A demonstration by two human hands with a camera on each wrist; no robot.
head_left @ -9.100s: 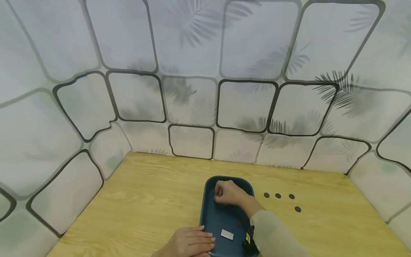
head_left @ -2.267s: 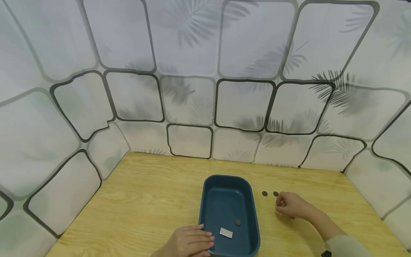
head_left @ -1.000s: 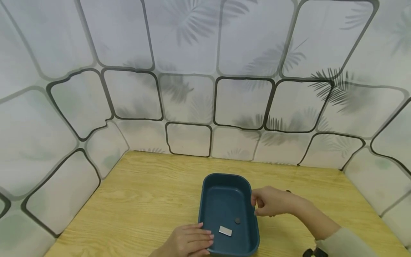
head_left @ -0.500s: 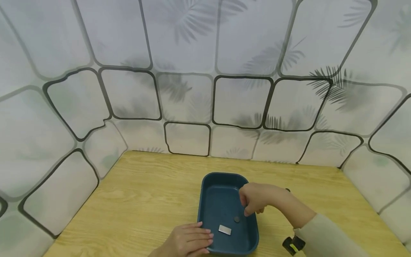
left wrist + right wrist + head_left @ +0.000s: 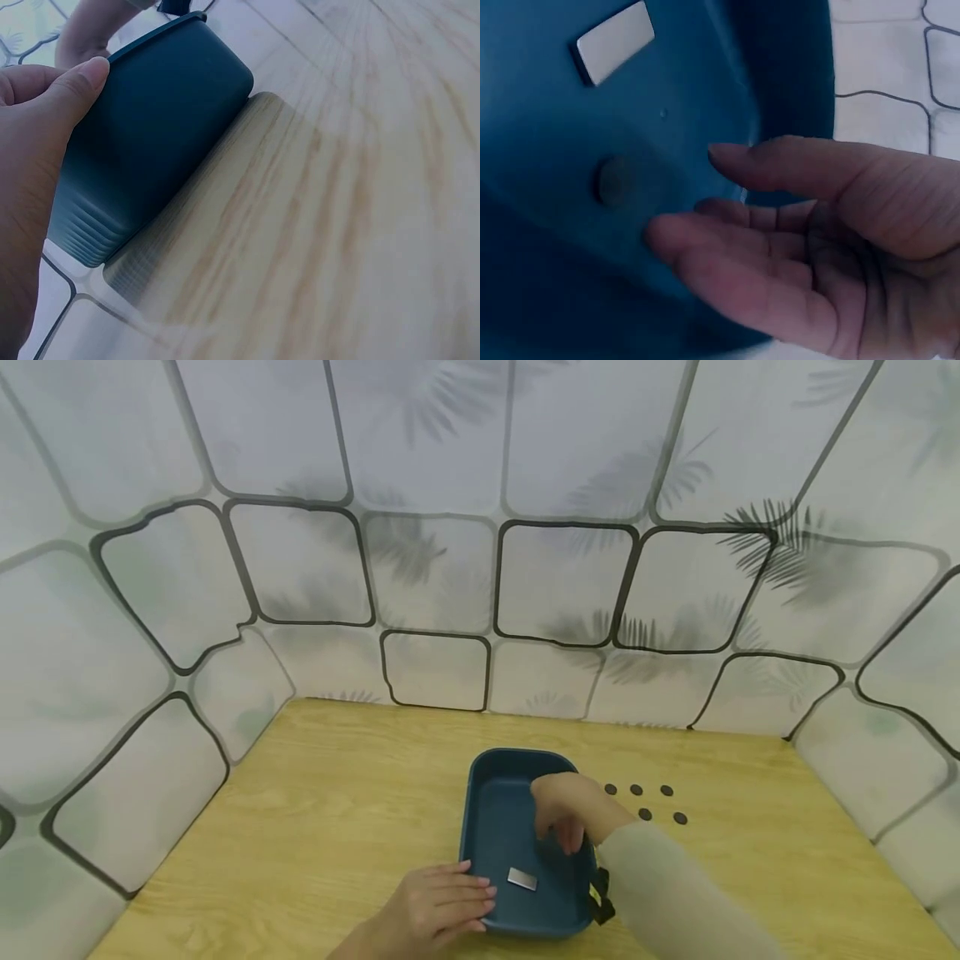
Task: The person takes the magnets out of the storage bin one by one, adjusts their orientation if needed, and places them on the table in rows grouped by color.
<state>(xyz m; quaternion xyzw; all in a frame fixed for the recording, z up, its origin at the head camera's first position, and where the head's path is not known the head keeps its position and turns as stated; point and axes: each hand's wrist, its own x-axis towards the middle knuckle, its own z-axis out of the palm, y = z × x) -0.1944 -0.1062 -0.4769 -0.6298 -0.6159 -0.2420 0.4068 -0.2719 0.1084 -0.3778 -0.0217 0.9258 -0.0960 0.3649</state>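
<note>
My left hand (image 5: 442,902) holds the left wall of a deep blue rectangular tray (image 5: 467,814). Its fingers lie over the rim, and the thumb (image 5: 90,75) presses the outside in the left wrist view. Reaching down inside the tray, my right hand (image 5: 566,806) has its thumb and fingers apart with nothing between them. A small dark disc (image 5: 613,180) lies on the tray floor just beyond those fingertips; the hand hides it in the head view. Near it lies a silver rectangular block (image 5: 522,879). Several dark discs (image 5: 645,814) sit on the table right of the tray.
The light wood-grain table (image 5: 352,793) meets a patterned cloth wall (image 5: 435,668) at the back and sides. A black strap with a yellow patch (image 5: 600,893) is on my right wrist, by the tray's right rim.
My right hand has moved left from the discs on the table into the tray, its fingers opening. One more disc shows on the table than in the oldest frame. My left hand stays put.
</note>
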